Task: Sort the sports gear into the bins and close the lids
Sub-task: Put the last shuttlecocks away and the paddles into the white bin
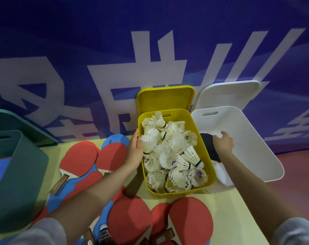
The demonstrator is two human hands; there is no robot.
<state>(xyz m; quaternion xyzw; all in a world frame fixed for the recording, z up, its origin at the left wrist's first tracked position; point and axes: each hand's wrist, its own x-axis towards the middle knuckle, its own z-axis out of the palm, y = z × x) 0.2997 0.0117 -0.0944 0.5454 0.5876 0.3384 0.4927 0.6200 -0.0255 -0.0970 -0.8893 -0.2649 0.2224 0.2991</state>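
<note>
A yellow bin stands in the middle, heaped with several white feather shuttlecocks. My left hand grips its left rim, with the fingers along the outer wall and the thumb inside next to a shuttlecock. To the right is a white bin holding a black item and something white. My right hand reaches into it and lies on the black item, fingertips hidden. Red and blue table tennis paddles lie on the pale yellow table, left of and in front of the yellow bin.
The yellow lid and white lid lean against the blue printed wall behind their bins. A dark green bin stands at the left with its green lid behind it. A reddish floor shows past the table's right edge.
</note>
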